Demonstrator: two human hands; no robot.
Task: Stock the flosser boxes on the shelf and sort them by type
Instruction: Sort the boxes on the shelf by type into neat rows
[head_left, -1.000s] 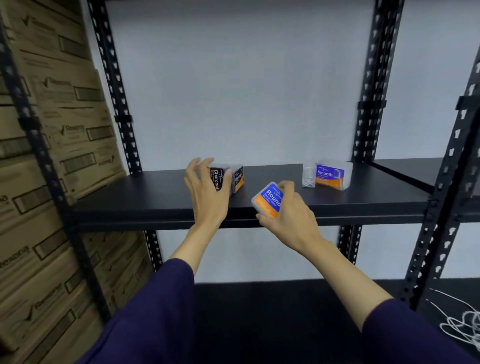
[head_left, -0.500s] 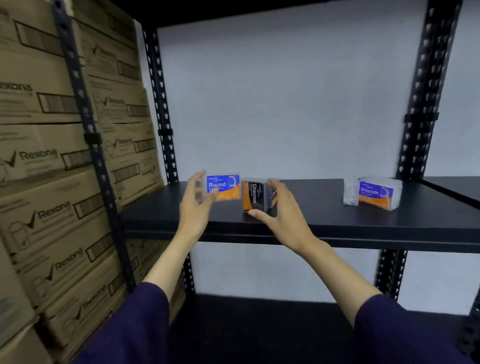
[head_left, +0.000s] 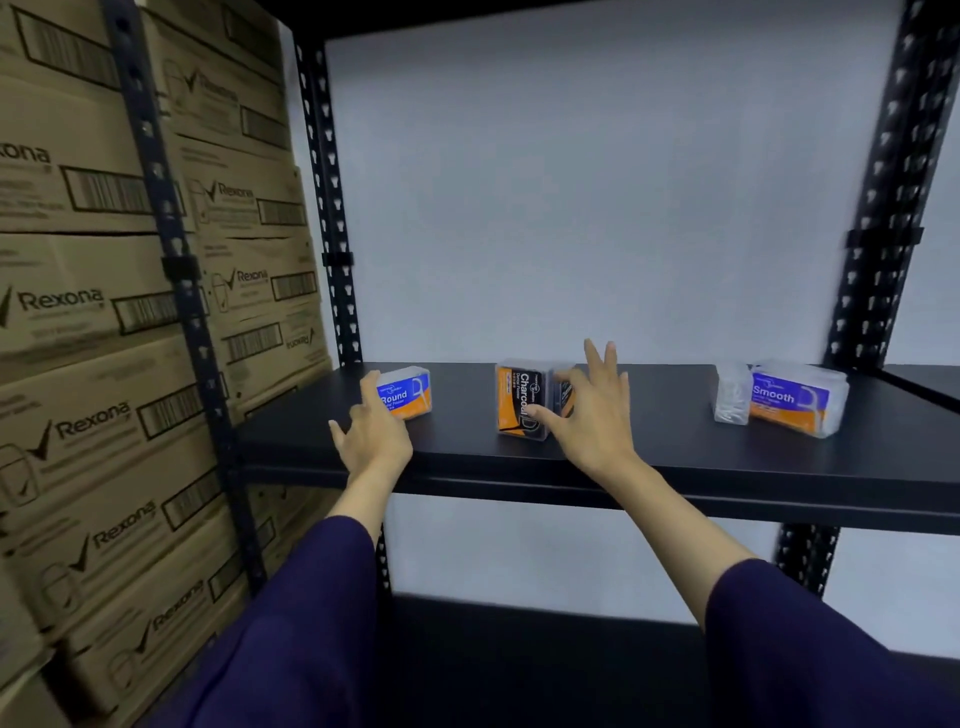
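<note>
With both hands spread, the left hand (head_left: 376, 441) should square the Round box (head_left: 408, 393) while the right hand (head_left: 592, 421) steadies the Charcoal box (head_left: 522, 400), keeping types apart.

Left hand (head_left: 373, 441) covers the lower-left corner of the Round box (head_left: 407, 392), so contact there can't be judged. Right hand (head_left: 589, 415) hides the right part of the Charcoal box (head_left: 521, 399); whether a second box stands behind the fingers is unclear. Small print on all labels, Smooth box (head_left: 795, 397) included, is too blurred to read. Cartons (head_left: 98, 312) are cut off by the left edge, shelf (head_left: 675, 457) by the right. Both sleeves run out of the bottom edge.
</note>
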